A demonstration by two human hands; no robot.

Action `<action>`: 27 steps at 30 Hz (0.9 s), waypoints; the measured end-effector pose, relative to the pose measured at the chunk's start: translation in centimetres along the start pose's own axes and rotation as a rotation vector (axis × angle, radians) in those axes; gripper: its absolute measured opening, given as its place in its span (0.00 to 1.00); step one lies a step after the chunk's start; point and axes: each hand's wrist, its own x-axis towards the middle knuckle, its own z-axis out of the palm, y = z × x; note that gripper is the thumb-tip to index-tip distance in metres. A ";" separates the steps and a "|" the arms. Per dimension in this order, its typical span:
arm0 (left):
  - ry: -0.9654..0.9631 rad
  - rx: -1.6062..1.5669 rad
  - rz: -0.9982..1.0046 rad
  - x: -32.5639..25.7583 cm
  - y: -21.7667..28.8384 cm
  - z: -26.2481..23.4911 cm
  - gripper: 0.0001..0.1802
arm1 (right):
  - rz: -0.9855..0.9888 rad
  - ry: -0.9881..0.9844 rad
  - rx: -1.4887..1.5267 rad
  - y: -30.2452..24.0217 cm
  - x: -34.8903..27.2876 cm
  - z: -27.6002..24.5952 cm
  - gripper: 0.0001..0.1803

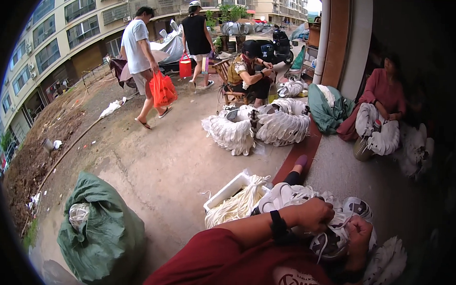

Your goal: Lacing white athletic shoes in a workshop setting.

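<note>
On my lap lies a white and grey sneaker [330,242] with a white shoelace [342,220] running across its top. My left hand [316,215], a black band on its wrist, is closed in a pinch on the shoelace at the shoe's near-left side. Just right of it, my right hand [359,232] is closed too, with fingertips pinched at the shoelace beside the shoe. A loose lace loop hangs below the left hand. More white sneakers [281,195] are bunched behind my hands, and another grey-patterned shoe [357,206] sits beyond the right hand.
A white foam box [213,205] holds cream laces [236,205]. A green sack [102,233] stands at left. Strung white shoes [284,125] lie ahead near a seated co-worker [245,75]; another person [385,92] sits at right beside a green bag [329,113]. Two people walk past.
</note>
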 end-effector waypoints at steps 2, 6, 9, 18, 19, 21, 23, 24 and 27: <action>-0.021 0.147 0.032 0.3 0.6 0.0 0.12 | 0.000 0.066 -0.036 0.5 -0.4 -0.7 0.06; -0.154 0.278 -0.071 1.2 1.4 0.0 0.13 | 0.068 0.093 -0.032 1.0 -1.1 -1.8 0.07; -0.329 0.342 -0.157 1.9 1.5 0.3 0.12 | 0.105 0.150 -0.022 1.3 -1.7 -2.2 0.08; -0.365 0.201 -0.050 1.8 0.4 0.6 0.11 | 0.204 0.191 0.090 6.0 -2.6 -3.9 0.09; -0.364 0.157 -0.057 1.6 0.2 0.6 0.12 | 0.200 0.216 0.092 6.8 -2.7 -4.1 0.09; -0.326 0.118 -0.047 1.3 -0.1 0.8 0.12 | 0.205 0.245 0.094 8.1 -2.9 -4.4 0.10; -0.251 0.104 -0.040 1.0 -0.2 1.1 0.13 | 0.230 0.287 0.275 9.0 -3.1 -4.7 0.10; -0.260 0.099 -0.037 0.9 -0.1 1.3 0.13 | 0.250 0.305 0.254 9.3 -3.2 -4.8 0.10; -0.136 0.081 -0.149 0.8 0.3 1.6 0.13 | 0.275 0.318 0.255 9.9 -3.6 -5.4 0.11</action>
